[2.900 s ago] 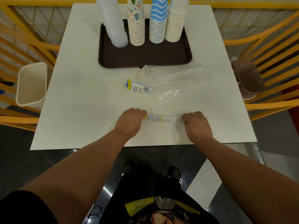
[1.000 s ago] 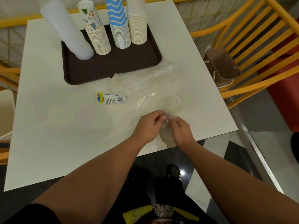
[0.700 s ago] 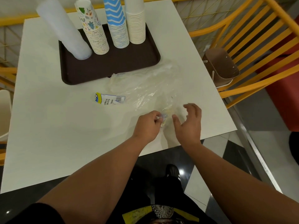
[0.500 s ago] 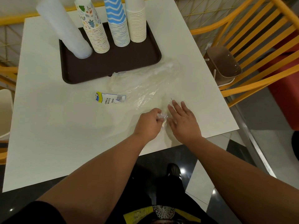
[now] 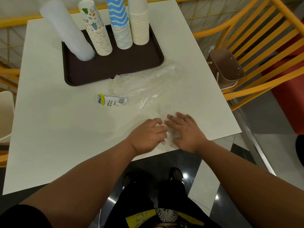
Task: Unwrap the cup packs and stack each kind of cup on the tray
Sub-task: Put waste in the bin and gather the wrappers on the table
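A dark brown tray point(image 5: 115, 69) at the table's far side carries several cup stacks: clear plastic cups point(image 5: 67, 30), leaf-patterned cups point(image 5: 97, 32), blue zigzag cups point(image 5: 120, 22) and plain white cups point(image 5: 139, 22). Near the front edge my left hand point(image 5: 148, 134) grips a small wad of clear plastic wrap point(image 5: 170, 136) with curled fingers. My right hand point(image 5: 186, 130) lies flat on that wrap beside it, fingers straight. More crumpled clear wrap point(image 5: 148, 86) is spread between my hands and the tray.
A folded printed label wrapper point(image 5: 112, 100) lies on the white table point(image 5: 57, 129) left of the crumpled wrap. A brown bin point(image 5: 226, 68) hangs off the table's right side by orange chair slats point(image 5: 266, 51). A cream bin point(image 5: 5, 116) stands at the left.
The rolled wrap that I held stretched between both hands is now bunched into a wad. My right hand opened, reached over it and pressed flat; my left hand kept its grip.
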